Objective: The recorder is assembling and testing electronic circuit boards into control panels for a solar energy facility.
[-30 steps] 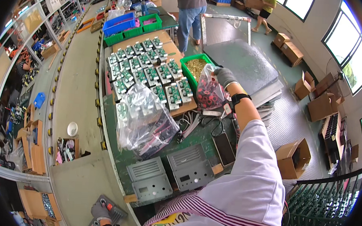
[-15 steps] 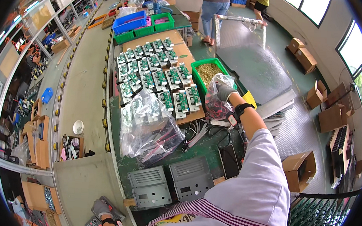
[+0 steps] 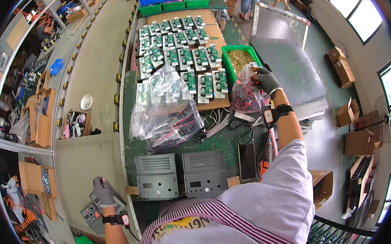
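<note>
My right hand (image 3: 268,81), in a grey glove with bare fingertips, is at the mouth of a clear plastic bag (image 3: 247,97) of small red and black parts. Its fingers are pinched together; what lies between them is too small to make out. On the conveyor at lower left, my gloved left hand (image 3: 103,193) rests over dark grey printed panels (image 3: 90,215), fingers stretched out. Two grey slotted metal covers (image 3: 156,176) stand side by side at the bench's near edge. Beyond them lies a large clear bag (image 3: 164,115) of wired parts.
Rows of green circuit boards (image 3: 184,57) on metal heat sinks cover cardboard. A green bin (image 3: 236,57) of brass-coloured pieces stands behind the small bag. Scissors (image 3: 248,132), a phone (image 3: 247,161) and an orange-handled tool (image 3: 265,165) lie right. A trolley (image 3: 294,65) stands beyond.
My right hand has drawn back from inside the small bag to its mouth, fingers now pinched. My left hand has slid forward over the panels and its fingers have stretched out. The view has shifted.
</note>
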A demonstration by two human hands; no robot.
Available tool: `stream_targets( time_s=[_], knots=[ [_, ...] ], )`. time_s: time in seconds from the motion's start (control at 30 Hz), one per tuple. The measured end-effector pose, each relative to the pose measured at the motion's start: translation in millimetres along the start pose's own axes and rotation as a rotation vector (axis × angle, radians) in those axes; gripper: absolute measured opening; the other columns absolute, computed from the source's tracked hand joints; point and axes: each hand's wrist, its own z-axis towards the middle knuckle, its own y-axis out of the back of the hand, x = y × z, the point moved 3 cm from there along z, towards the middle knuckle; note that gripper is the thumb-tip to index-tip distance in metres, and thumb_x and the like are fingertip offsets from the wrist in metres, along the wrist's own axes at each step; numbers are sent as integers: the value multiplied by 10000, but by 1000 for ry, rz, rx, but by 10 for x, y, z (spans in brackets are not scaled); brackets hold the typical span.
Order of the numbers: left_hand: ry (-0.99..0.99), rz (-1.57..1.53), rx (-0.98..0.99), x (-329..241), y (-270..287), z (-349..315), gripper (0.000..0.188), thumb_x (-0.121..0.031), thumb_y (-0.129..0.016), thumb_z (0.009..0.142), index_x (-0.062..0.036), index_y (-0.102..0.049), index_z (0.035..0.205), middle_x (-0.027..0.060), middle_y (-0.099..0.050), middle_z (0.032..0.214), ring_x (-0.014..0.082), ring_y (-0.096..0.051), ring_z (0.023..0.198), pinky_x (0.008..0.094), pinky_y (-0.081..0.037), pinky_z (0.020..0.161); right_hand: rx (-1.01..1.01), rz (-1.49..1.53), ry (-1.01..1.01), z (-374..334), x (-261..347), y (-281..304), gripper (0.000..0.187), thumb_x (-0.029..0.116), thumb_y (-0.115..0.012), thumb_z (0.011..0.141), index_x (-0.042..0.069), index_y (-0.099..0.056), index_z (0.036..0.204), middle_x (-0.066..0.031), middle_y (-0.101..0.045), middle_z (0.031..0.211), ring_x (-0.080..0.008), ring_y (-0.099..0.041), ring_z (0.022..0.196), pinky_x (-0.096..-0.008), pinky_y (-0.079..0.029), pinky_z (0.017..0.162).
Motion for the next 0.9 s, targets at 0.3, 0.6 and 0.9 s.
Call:
stream_targets(
  time_s=[0.3, 0.6, 0.9],
  knots=[
    [765, -1890, 951, -1697, -173, -421, 458, -487, -541, 842, -80, -579, 1050, 110, -585, 1042, 289, -551, 1008, 542, -403, 926, 459, 107, 328, -1421, 769, -1659, 328, -44, -446, 806, 34, -522, 1115, -79, -569, 917, -131, -571, 707, -249, -508, 545],
    [90, -1572, 453, -1183, 213, -632, 347, -364, -415, 916, -82, -539, 1076, 77, -577, 1093, 195, -543, 1034, 400, -341, 986, 987, -898, 1180, -3319, 241, -4474, 280, 35, -612, 658, 95, -571, 929, -116, -553, 990, -326, -577, 756, -387, -480, 634],
    [686, -2489, 270, 410, 858, -1275, 345, -303, -580, 852, -77, -537, 1109, 87, -590, 1026, 194, -598, 802, 311, -496, 554, 1171, -2, 28, -4123, -88, -5857, 270, 93, -537, 786, 3, -524, 1040, -94, -596, 823, -182, -561, 699, -284, -477, 623]
  ],
)
